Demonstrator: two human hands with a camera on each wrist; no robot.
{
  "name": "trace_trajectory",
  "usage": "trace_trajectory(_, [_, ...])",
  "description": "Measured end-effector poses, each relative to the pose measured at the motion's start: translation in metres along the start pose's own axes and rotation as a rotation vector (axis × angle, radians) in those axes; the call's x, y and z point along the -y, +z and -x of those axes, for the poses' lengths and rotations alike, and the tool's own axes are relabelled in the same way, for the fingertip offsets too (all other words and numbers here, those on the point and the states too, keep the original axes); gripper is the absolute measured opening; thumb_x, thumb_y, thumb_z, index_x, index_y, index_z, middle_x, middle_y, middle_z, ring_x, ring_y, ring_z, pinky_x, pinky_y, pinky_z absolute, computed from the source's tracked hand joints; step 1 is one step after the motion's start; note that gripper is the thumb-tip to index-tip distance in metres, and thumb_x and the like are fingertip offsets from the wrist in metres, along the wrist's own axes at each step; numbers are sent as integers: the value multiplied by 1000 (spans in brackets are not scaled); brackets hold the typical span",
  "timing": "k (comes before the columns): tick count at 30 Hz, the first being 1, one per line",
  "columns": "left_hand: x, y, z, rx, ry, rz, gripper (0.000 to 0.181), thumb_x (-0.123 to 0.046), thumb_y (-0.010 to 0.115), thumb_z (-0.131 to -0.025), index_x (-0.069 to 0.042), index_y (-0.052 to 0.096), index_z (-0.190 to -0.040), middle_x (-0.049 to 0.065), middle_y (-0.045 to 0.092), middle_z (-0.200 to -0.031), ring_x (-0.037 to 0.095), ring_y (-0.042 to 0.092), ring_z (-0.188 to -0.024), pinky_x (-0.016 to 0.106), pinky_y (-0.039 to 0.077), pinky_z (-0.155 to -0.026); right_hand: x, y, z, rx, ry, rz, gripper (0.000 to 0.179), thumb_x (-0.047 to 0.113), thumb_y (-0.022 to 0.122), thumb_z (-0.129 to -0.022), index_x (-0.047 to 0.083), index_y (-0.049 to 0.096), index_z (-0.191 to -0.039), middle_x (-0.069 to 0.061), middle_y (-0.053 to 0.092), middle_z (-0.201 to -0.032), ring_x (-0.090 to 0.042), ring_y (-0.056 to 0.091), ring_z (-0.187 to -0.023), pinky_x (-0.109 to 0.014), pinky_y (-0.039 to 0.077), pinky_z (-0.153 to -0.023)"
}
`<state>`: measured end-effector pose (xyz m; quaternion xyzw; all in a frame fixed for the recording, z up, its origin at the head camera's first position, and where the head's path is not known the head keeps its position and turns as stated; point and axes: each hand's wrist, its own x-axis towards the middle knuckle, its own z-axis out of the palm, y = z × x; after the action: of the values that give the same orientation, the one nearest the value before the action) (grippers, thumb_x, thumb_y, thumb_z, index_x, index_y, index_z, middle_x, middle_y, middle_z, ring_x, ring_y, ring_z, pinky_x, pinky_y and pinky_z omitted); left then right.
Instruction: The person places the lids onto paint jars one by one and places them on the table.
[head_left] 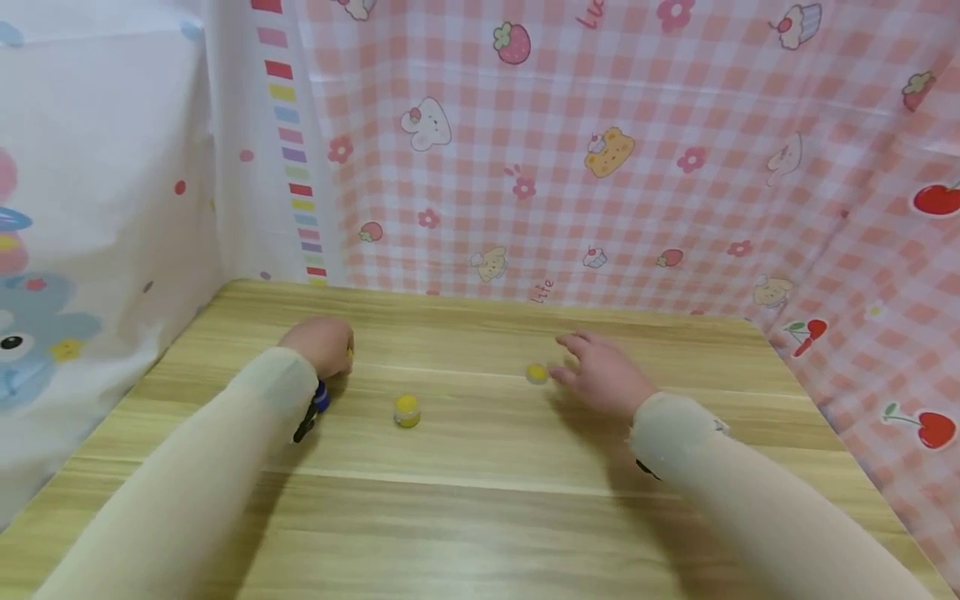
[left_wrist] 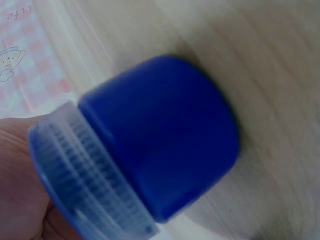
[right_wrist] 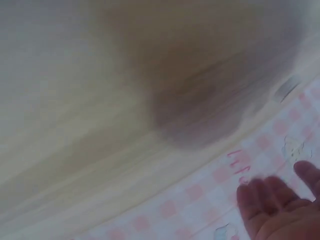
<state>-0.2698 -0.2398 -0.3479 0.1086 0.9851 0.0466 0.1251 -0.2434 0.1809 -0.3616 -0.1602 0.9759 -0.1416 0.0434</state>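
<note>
My left hand (head_left: 321,346) is at the left of the table with its fingers curled. A small yellow thing (head_left: 350,355) shows at its fingertips, mostly hidden. Close beside the left wrist is a blue jar (head_left: 322,396); the left wrist view shows this blue jar (left_wrist: 165,135) large, its clear ribbed lid (left_wrist: 90,175) toward the hand. Between the hands stands a small yellow jar (head_left: 407,411) with a clear band. My right hand (head_left: 602,377) has its fingers extended, thumb beside a low yellow disc (head_left: 537,373) with a pale rim, possibly a lid. Nothing is in its grasp.
The wooden table (head_left: 465,517) carries these things. A pink checked cloth (head_left: 555,150) hangs along its back and right edges. White printed cloth (head_left: 112,125) covers the left side.
</note>
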Motion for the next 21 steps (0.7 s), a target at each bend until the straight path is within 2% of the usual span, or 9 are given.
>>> trace_trajectory(3, [-2, 1, 0, -8, -8, 13, 21, -14, 75, -92, -3, 76, -110, 17, 76, -117, 36, 71, -107, 55, 55, -98, 9, 6, -12, 34, -33, 50, 62, 39, 64, -105, 7, 49, -156, -23, 52, -156, -44, 45, -148, -59, 36, -122])
trace_trajectory(9, [-4, 3, 0, -3, -17, 31, 21, -12, 75, -91, -3, 77, -110, 18, 76, -118, 39, 70, -110, 56, 54, -101, 16, 15, -29, 124, -68, 145, 59, 33, 69, -103, 7, 52, -153, -19, 61, -149, -39, 52, -143, -53, 42, -120])
trace_trajectory(16, [-5, 2, -2, 3, -22, 13, 19, -6, 70, -87, -3, 77, -105, 16, 77, -111, 36, 71, -103, 54, 55, -99, 14, 23, -41, 87, -187, 192, 27, 13, 71, -99, 6, 74, -124, -11, 76, -123, -33, 66, -121, -48, 50, -112])
trace_trajectory(21, [-4, -1, -2, 3, -26, 5, 19, -6, 70, -88, -3, 76, -106, 15, 77, -111, 35, 71, -103, 54, 55, -99, 23, 20, -46, 96, -175, 220, 21, 8, 73, -95, 3, 76, -116, -13, 77, -114, -34, 70, -112, -47, 53, -107])
